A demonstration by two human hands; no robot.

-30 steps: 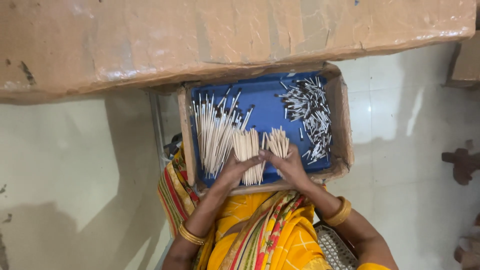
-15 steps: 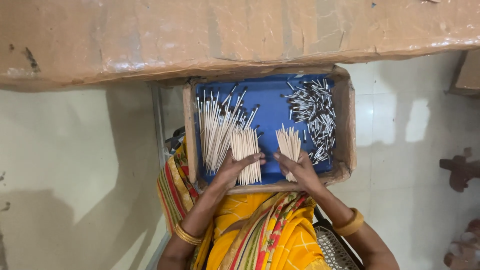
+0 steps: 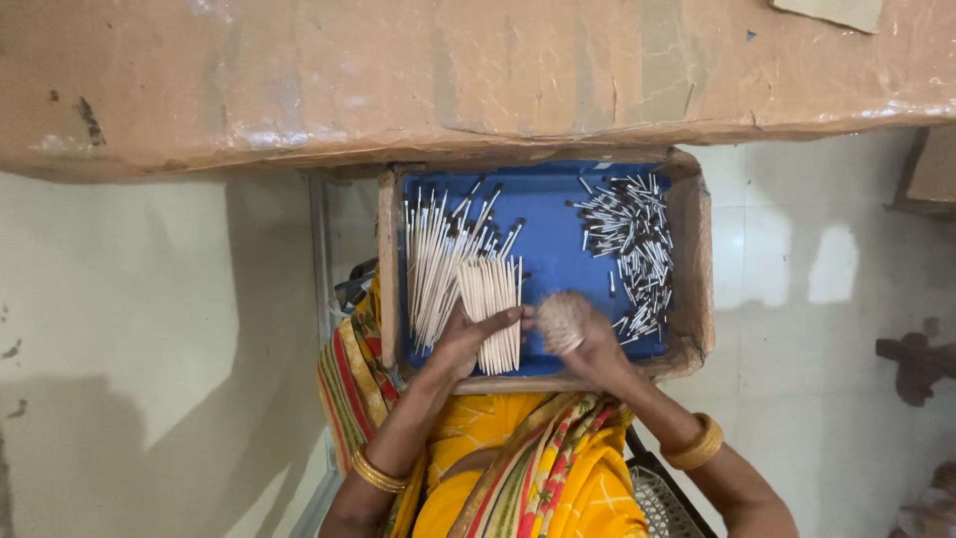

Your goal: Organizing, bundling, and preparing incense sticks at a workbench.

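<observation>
View: looking straight down from the person's head onto their lap and the floor.
Tray (image 3: 687,259): a shallow cardboard box with a blue lining, resting on the person's lap just below a large cardboard slab.
Cardboard slab (image 3: 448,70): worn, brown and creased, it spans the whole top of the view; its lower edge overhangs the tray's far rim.
Long sticks (image 3: 438,259): a loose sheaf of pale, dark-tipped sticks lying lengthwise in the tray's left half.
Short sticks (image 3: 632,249): a scattered heap of small dark-tipped pieces in the tray's right half, well apart from the long ones.
Left hand (image 3: 468,339): fingers curled over a flat, even row of pale sticks (image 3: 493,309), pressing it against the tray's near edge.
Right hand (image 3: 593,344): fingers clenched around a round bundle of sticks (image 3: 563,324) seen end-on, just beside the left hand's row.
Wrists: gold bangles on both.
Clothing: yellow garment with striped and floral drape.
Floor (image 3: 149,329): pale glossy tiles with soft shadows and bright window reflections on the right.
Right edge: a dark reddish shape on the tiles, too unclear to name.
</observation>
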